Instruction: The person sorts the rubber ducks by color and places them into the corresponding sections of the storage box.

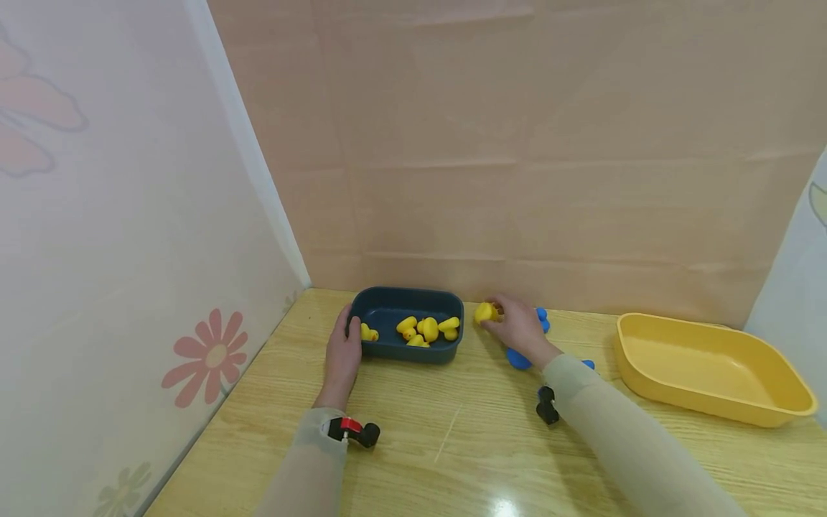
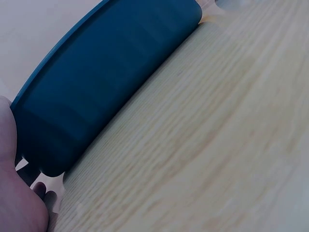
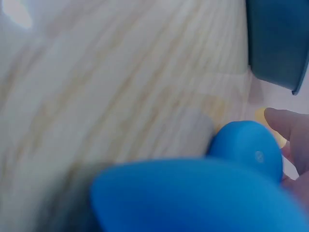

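Note:
A dark blue plastic bin (image 1: 403,352) stands by the back wall with several yellow rubber ducks (image 1: 428,329) inside. My left hand (image 1: 343,353) grips its left end, the thumb at the rim; the left wrist view shows the bin's outer side (image 2: 106,72) above the wood. Just right of the bin, my right hand (image 1: 519,329) pinches another yellow rubber duck (image 1: 484,313) low over the table. Under and beside that hand lie blue rounded toys (image 1: 518,359), partly covered by the hand and forearm. In the right wrist view, one blue toy (image 3: 248,147) is close to the fingers.
A yellow plastic bin (image 1: 717,406) sits at the right of the wooden table (image 1: 452,445), with nothing seen in it. A brown covered wall (image 1: 517,179) rises behind. On the left is a pale wall (image 1: 161,251) with flower prints.

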{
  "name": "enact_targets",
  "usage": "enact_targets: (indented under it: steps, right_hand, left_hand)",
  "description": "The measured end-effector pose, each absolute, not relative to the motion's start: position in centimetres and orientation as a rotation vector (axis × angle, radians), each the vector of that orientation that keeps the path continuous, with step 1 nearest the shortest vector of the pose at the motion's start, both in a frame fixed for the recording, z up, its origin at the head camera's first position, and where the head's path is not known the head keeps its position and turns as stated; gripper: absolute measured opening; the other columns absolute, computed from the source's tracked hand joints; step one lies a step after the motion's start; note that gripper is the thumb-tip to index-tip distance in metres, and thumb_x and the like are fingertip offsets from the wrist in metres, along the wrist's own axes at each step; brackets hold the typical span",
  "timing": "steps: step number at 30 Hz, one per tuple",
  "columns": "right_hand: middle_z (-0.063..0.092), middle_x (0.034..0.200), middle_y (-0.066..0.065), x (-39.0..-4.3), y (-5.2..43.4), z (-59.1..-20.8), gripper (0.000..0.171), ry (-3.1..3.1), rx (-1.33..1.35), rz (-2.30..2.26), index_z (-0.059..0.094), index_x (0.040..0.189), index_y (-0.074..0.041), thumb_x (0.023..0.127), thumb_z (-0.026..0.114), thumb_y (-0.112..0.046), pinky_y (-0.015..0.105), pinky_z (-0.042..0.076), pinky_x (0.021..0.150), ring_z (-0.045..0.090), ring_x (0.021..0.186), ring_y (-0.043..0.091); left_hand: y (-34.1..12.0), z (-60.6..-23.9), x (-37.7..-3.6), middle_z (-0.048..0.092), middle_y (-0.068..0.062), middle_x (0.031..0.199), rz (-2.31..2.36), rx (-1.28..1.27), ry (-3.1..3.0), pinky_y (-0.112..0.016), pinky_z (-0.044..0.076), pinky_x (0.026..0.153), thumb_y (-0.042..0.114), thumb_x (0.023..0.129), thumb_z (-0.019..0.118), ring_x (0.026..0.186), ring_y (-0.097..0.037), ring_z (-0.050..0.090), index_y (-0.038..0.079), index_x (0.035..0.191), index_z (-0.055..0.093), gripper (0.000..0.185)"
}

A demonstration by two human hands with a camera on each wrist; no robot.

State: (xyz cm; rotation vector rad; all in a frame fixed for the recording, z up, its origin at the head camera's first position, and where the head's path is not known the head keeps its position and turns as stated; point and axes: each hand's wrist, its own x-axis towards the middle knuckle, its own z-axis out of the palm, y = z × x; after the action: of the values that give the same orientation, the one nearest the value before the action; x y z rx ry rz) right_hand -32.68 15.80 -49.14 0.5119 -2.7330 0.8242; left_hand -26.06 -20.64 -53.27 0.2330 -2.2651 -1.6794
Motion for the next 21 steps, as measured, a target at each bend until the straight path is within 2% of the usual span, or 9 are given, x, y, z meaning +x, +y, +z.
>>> enact_targets:
  steps: [11, 21]
  right_hand:
    - [0.071, 0.135, 0.023, -31.5, 14.8, -46.9, 0.053, -2.634, 0.491, 0.939, 0.067, 0.143, -0.002, 0.098, 0.087, -0.022, 0.061, 0.053, 0.105, 0.067, 0.125, 0.046]
    - [0.07, 0.135, 0.016, -29.7, 11.1, -45.3, 0.051, -2.593, 0.557, 1.106, 0.067, 0.143, -0.008, 0.098, 0.087, -0.022, 0.059, 0.053, 0.107, 0.065, 0.128, 0.043]
  left_hand:
    - [-20.6, -53.3, -26.0, 0.036, -0.01, 0.177, -1.68, 0.238, -2.26, -0.055, 0.023, 0.133, 0.037, 0.12, 0.043, 0.165, -0.034, 0.029, 0.015, 0.174, 0.036, 0.059]
    - [-20.7, -53.3, -25.9, 0.036, -0.01, 0.177, -1.686, 0.241, -2.263, -0.056, 0.023, 0.133, 0.038, 0.12, 0.043, 0.165, -0.034, 0.029, 0.017, 0.174, 0.035, 0.059]
